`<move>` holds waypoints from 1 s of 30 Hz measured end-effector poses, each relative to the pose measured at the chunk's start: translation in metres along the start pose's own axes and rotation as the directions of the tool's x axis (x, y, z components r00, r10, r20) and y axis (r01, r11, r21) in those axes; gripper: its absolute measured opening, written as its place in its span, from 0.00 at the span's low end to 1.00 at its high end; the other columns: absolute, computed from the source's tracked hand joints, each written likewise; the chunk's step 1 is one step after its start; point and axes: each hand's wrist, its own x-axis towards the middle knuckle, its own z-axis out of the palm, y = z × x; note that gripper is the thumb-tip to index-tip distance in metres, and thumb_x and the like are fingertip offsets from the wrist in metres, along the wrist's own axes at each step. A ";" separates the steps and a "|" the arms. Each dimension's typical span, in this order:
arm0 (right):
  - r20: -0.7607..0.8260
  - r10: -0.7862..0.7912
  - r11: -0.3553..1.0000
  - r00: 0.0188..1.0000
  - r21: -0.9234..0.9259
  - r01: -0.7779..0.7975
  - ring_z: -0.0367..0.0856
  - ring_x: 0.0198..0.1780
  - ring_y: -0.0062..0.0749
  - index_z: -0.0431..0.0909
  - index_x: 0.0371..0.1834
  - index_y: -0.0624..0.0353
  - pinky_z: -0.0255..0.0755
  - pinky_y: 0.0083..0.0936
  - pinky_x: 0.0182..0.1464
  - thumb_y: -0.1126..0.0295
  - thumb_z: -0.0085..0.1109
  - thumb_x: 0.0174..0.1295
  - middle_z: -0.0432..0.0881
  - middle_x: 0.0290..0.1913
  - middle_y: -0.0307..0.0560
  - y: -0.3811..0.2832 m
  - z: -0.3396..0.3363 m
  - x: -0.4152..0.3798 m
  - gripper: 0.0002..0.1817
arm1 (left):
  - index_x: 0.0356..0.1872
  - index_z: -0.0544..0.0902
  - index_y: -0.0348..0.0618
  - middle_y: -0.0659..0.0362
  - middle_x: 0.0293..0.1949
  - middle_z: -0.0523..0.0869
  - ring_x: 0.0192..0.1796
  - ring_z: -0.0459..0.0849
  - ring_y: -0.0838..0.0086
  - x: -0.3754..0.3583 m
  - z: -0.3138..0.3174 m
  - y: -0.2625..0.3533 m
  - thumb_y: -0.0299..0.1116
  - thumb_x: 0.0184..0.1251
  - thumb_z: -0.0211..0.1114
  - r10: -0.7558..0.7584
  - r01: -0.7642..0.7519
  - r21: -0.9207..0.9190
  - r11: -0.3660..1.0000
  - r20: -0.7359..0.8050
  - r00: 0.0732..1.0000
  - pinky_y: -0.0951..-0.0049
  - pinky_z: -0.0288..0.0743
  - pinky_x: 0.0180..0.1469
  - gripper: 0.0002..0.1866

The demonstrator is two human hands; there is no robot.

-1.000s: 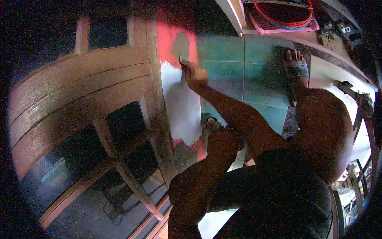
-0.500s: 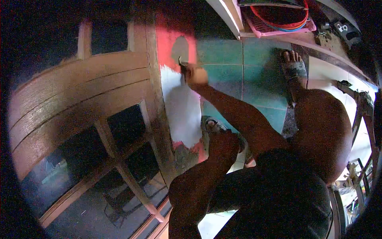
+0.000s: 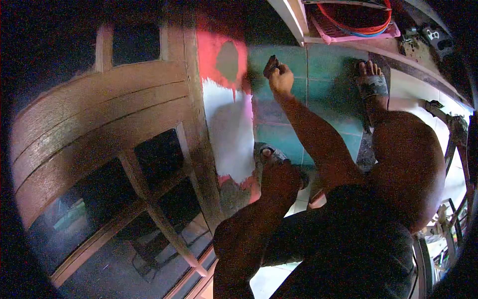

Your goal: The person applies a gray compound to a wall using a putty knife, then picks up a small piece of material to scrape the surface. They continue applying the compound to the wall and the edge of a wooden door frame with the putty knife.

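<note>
Although dimly lit, filling most of the left side: a wooden door with dark glass panes. At lower right, a dark garment and beside it one big bent knee. Up the middle, green tiles with pale joints. Between door frame and tiles, a narrow strip, white in the middle with ragged edges, red above and in patches below, with a grey patch in the upper red. At top right, a pink basket holding red and blue loops. Below it, a foot with a broad strap; near the strip's lower part, another foot. Over the green tiles, apart from the strip, the right hand, fingers curled tight around a small dark tool, brush or scraper, too dim to tell. Cannot make out the left hand or its fingers in the dark.
</note>
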 end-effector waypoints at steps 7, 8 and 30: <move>0.205 -0.289 0.957 0.935 0.030 0.289 0.87 0.42 0.58 0.82 0.48 0.58 0.80 0.42 0.45 0.68 0.57 0.63 0.86 0.41 0.63 -0.079 0.006 -0.051 0.13 | 0.35 0.90 0.47 0.52 0.37 0.88 0.47 0.88 0.57 0.000 -0.001 0.001 0.39 0.61 0.67 -0.022 0.033 0.070 0.997 -0.157 0.987 0.40 0.65 0.67 0.10; 0.281 -0.277 0.956 0.919 -0.011 0.292 0.86 0.42 0.59 0.82 0.48 0.55 0.80 0.45 0.44 0.67 0.57 0.64 0.85 0.40 0.63 -0.077 0.020 -0.057 0.12 | 0.36 0.90 0.47 0.52 0.38 0.87 0.48 0.87 0.57 0.001 0.002 0.002 0.39 0.61 0.66 -0.019 0.039 0.098 0.994 -0.198 0.980 0.35 0.60 0.69 0.10; 0.287 -0.504 0.863 0.815 0.128 0.489 0.88 0.36 0.51 0.85 0.48 0.59 0.81 0.37 0.43 0.71 0.57 0.60 0.87 0.37 0.59 -0.114 0.017 -0.091 0.14 | 0.37 0.91 0.49 0.53 0.40 0.87 0.50 0.86 0.55 0.003 0.025 -0.003 0.42 0.61 0.67 0.073 -0.041 0.199 0.979 -0.158 0.985 0.27 0.51 0.71 0.11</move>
